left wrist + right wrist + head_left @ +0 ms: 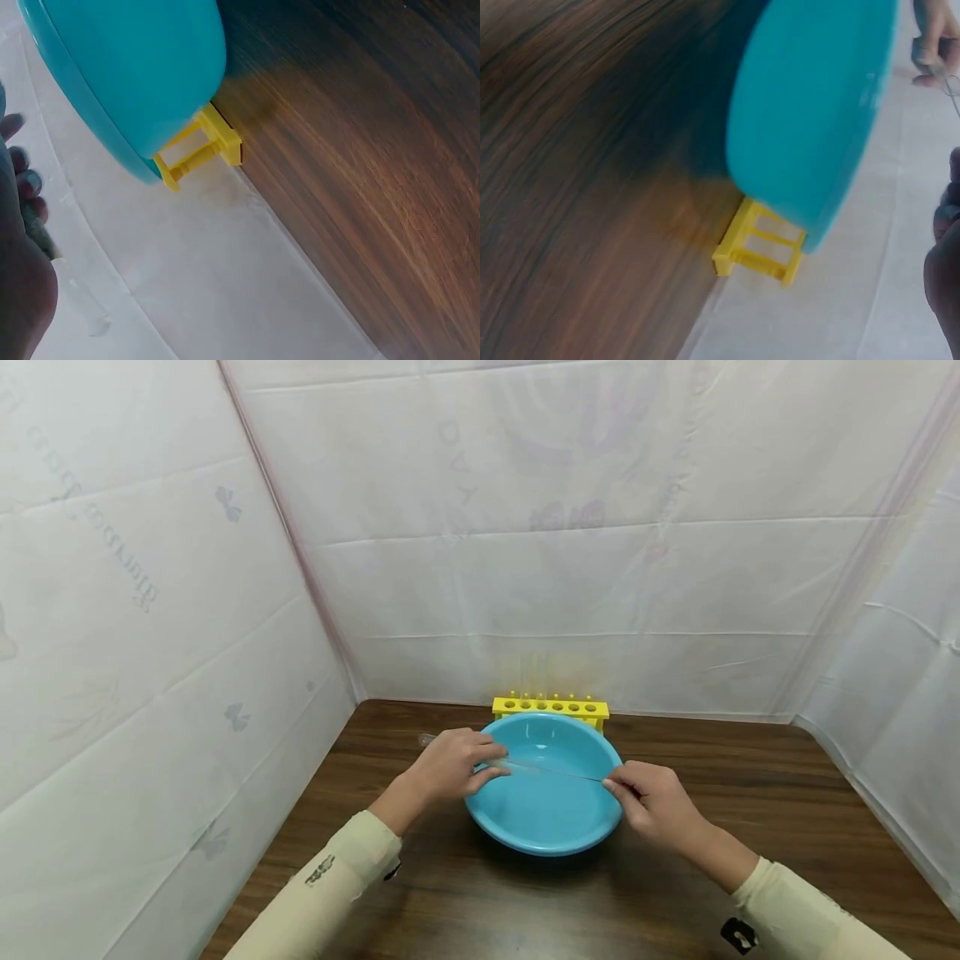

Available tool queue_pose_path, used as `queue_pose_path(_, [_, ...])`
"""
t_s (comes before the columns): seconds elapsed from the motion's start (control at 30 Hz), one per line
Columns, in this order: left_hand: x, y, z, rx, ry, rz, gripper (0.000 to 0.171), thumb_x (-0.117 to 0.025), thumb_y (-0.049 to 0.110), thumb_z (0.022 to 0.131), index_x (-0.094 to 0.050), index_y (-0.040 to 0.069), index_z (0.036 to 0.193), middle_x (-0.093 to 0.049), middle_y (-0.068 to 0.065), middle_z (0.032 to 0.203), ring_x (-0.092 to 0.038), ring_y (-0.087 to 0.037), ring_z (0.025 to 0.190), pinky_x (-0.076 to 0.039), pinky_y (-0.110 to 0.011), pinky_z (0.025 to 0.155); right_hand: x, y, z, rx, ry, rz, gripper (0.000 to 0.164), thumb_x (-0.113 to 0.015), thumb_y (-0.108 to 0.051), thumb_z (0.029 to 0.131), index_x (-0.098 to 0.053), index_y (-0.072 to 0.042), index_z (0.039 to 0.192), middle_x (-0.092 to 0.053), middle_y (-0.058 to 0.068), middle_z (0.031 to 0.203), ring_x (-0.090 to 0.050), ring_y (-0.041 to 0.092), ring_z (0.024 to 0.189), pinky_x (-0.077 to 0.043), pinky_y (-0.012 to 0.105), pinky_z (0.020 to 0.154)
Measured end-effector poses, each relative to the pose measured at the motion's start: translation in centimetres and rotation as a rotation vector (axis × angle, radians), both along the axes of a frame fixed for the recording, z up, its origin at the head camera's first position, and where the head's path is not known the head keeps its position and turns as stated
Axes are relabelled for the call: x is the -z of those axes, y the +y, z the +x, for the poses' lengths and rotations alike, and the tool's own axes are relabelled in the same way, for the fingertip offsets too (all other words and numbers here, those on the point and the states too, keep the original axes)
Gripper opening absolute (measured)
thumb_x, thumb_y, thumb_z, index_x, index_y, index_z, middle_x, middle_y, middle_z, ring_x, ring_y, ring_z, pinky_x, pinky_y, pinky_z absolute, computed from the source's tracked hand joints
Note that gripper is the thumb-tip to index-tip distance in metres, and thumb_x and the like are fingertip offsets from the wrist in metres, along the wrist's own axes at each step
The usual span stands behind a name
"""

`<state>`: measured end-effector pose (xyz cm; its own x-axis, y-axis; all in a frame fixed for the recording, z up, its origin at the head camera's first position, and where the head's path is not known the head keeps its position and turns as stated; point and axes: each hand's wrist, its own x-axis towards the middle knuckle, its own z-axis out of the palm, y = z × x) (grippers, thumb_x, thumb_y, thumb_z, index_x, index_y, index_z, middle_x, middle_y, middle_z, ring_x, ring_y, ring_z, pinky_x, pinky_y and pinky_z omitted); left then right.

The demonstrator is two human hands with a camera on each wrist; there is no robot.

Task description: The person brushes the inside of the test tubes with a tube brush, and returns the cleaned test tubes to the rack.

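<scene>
My left hand (453, 764) grips a clear test tube (426, 740), whose rounded end sticks out to the left. In the left wrist view, dark bristles of a test tube brush (37, 231) show by the fingers, at the tube. The brush's thin wire handle (566, 773) runs across to my right hand (651, 800), which pinches its far end between thumb and fingers. Both hands are above the blue basin (543, 814), the left over its left rim and the right at its right rim. Fingers hide most of the tube.
Behind the basin, against the white sheet wall (600, 577), stands a yellow test tube rack (551, 705). Clear test tubes (534, 675) stand upright in its left part. The basin sits on a dark wooden table (712, 777), with sheets enclosing the sides too.
</scene>
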<state>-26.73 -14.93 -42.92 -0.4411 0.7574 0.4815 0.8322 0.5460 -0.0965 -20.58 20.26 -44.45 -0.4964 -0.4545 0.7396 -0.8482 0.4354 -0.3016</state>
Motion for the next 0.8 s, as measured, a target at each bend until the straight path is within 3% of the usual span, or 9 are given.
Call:
queue_pose_path(0.07, [-0.1,-0.2,-0.2,0.021,0.082,0.019,0.026,-0.081,0.036,0.096,-0.082,0.017,0.114,-0.073,0.004,0.089,-0.065,-0.010,0.073,-0.057,-0.026,0.070,-0.5,0.1,0.4,0.019,-0.154,-0.026,0.027,-0.073,0.006,0.095,-0.070,-0.019,0.084,-0.052,-0.011,0.066,-0.040,-0.006,0.058,-0.039,0.015,0.050])
queue_pose_path(0.13, [-0.1,-0.4,-0.4,0.025,0.133,0.026,0.024,-0.083,0.032,0.095,-0.082,0.017,0.114,-0.071,0.004,0.090,-0.062,-0.010,0.074,-0.055,-0.026,0.070,-1.0,0.2,0.7,0.040,-0.326,-0.035,0.024,-0.070,0.000,0.100,-0.069,-0.016,0.081,-0.053,-0.011,0.064,-0.042,-0.004,0.055,-0.040,0.019,0.048])
queue_pose_path(0.27, [0.2,-1.1,-1.0,-0.012,0.192,0.012,0.025,-0.086,0.023,0.093,-0.080,0.018,0.116,-0.069,0.001,0.090,-0.059,-0.013,0.075,-0.054,-0.027,0.071,-2.1,0.9,0.6,0.032,-0.694,-0.085,0.031,-0.063,-0.014,0.108,-0.067,0.000,0.081,-0.056,-0.002,0.063,-0.048,0.010,0.054,-0.044,0.028,0.049])
queue_pose_path(0.33, [0.5,-1.5,-1.3,-0.037,0.202,0.011,0.027,-0.087,0.021,0.091,-0.080,0.018,0.117,-0.068,0.000,0.088,-0.058,-0.013,0.075,-0.054,-0.027,0.070,-2.5,1.2,0.5,0.014,-0.813,-0.123,0.035,-0.061,-0.016,0.109,-0.065,0.006,0.082,-0.056,0.005,0.063,-0.048,0.020,0.055,-0.045,0.031,0.051])
queue_pose_path(0.4, [0.7,-1.9,-1.3,-0.051,0.198,0.005,0.027,-0.086,0.021,0.091,-0.080,0.018,0.118,-0.067,0.000,0.087,-0.056,-0.013,0.073,-0.053,-0.027,0.069,-2.6,1.5,0.6,-0.001,-0.856,-0.143,0.036,-0.061,-0.016,0.110,-0.063,0.007,0.082,-0.055,0.009,0.062,-0.047,0.024,0.055,-0.045,0.032,0.051])
queue_pose_path(0.47, [0.6,-2.0,-1.0,-0.060,0.150,-0.005,0.027,-0.084,0.023,0.093,-0.080,0.018,0.119,-0.067,0.001,0.087,-0.055,-0.013,0.072,-0.052,-0.027,0.068,-2.7,1.7,0.9,0.012,-0.819,-0.126,0.035,-0.062,-0.018,0.109,-0.064,0.002,0.081,-0.056,0.007,0.063,-0.046,0.020,0.055,-0.045,0.031,0.051])
queue_pose_path(0.53, [0.2,-1.9,-0.7,-0.070,0.055,-0.018,0.027,-0.081,0.024,0.096,-0.079,0.018,0.122,-0.069,0.001,0.088,-0.055,-0.011,0.070,-0.051,-0.026,0.066,-2.6,1.8,1.2,0.043,-0.721,-0.084,0.030,-0.064,-0.018,0.108,-0.066,-0.005,0.081,-0.057,0.003,0.063,-0.047,0.014,0.055,-0.044,0.030,0.050])
queue_pose_path(0.67, [-0.3,-1.8,-0.1,-0.132,-0.237,-0.005,0.027,-0.074,0.032,0.102,-0.080,0.021,0.126,-0.079,0.004,0.101,-0.057,-0.004,0.070,-0.050,-0.020,0.063,-1.9,2.0,1.3,0.095,-0.364,0.014,0.019,-0.071,-0.005,0.101,-0.073,-0.015,0.085,-0.054,-0.013,0.068,-0.044,-0.002,0.058,-0.041,0.021,0.050])
queue_pose_path(0.8, [-0.6,-1.8,-0.1,-0.187,-0.442,0.022,0.025,-0.072,0.040,0.102,-0.081,0.024,0.119,-0.079,0.008,0.097,-0.059,-0.001,0.068,-0.051,-0.019,0.061,-1.1,2.2,0.7,0.065,0.001,0.063,0.020,-0.077,0.005,0.091,-0.073,-0.014,0.086,-0.056,-0.011,0.072,-0.042,-0.006,0.065,-0.040,0.012,0.056])
